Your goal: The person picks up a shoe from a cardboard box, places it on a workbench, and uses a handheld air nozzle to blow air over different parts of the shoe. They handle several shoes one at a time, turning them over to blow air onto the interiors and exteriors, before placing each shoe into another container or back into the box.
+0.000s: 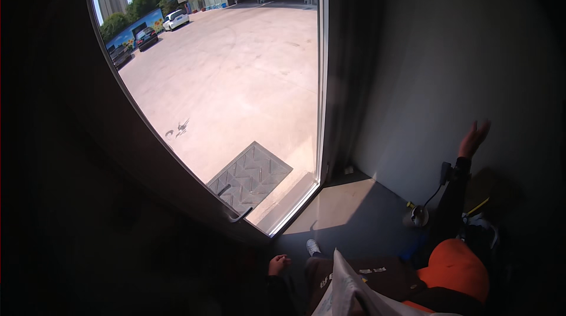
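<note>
My right hand [474, 139] is raised at the right, its fingers spread in front of the pale wall [413, 97]. It holds nothing that I can see, and whether it touches the wall I cannot tell. Beside that forearm is a small dark box-shaped thing [446, 172], with a dark cable curving down from it. My left hand [279, 264] hangs low at the left of my body with its fingers curled in. Shadow hides what they hold, if anything. Nearest to it is the curved metal handle [242, 215] of the glass door, some distance away.
Past the glass, a grey ribbed doormat [250, 175] lies on sunlit paving [236, 80]. Parked cars [176, 19] stand at the far left. A metal door frame [322, 80] rises beside the wall. Small round equipment [419, 215] sits near the wall's foot. Deep shadow covers the left side.
</note>
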Demonstrator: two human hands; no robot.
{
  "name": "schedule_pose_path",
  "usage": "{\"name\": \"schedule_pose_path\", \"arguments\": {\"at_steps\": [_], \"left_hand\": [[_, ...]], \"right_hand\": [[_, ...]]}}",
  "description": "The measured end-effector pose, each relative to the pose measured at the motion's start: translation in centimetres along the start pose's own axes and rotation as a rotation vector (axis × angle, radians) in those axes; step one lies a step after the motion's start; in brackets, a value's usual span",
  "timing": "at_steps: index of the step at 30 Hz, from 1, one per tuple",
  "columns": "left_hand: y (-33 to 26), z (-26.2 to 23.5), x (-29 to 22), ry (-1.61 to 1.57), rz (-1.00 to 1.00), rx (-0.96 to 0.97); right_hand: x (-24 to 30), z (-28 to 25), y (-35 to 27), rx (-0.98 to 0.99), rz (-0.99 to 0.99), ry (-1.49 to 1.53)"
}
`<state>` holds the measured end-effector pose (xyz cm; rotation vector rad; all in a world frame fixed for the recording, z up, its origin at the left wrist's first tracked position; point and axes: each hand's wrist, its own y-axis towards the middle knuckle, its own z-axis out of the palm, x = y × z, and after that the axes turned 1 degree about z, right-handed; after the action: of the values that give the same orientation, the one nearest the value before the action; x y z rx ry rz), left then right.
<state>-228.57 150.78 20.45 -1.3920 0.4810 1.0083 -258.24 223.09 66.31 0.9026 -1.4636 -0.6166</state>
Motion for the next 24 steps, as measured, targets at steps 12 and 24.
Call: {"name": "schedule_pose_path", "arguments": {"at_steps": [12, 24], "left_hand": [[16.2, 2.0, -9.2, 0.169, -0.004, 0.146], [24.3, 6.8, -6.9, 0.231, -0.043, -0.025]], "right_hand": [[8.2, 9.5, 8.1, -0.258, -0.290, -0.193], [5.8, 13.5, 19.7, -0.767, -0.835, -0.398]]}}
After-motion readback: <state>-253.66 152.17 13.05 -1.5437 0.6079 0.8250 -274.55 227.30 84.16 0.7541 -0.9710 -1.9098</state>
